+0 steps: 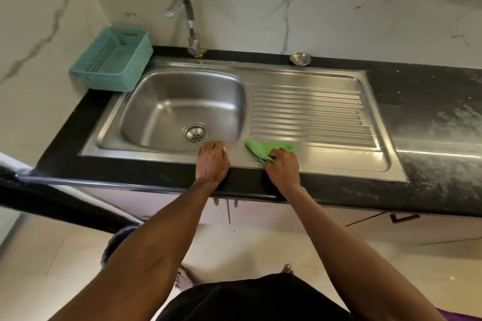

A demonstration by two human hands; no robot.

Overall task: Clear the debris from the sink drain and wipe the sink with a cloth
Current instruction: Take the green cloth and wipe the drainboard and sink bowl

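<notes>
A stainless steel sink [167, 101] with a ribbed drainboard [313, 114] is set in a black counter. The drain [196, 134] shows at the near side of the bowl, with no debris visible on it. A green cloth [268, 150] lies on the sink's front rim, and my right hand [283, 168] grips its near end. My left hand [212, 161] rests on the front rim just right of the drain, fingers curled down; something small and white peeks out by its fingers, too small to identify.
A steel faucet [189, 26] rises behind the bowl. A teal plastic basket [114, 60] stands at the back left corner. A loose metal strainer [300, 58] sits on the counter behind the drainboard. Dusty black counter [430, 112] stretches to the right.
</notes>
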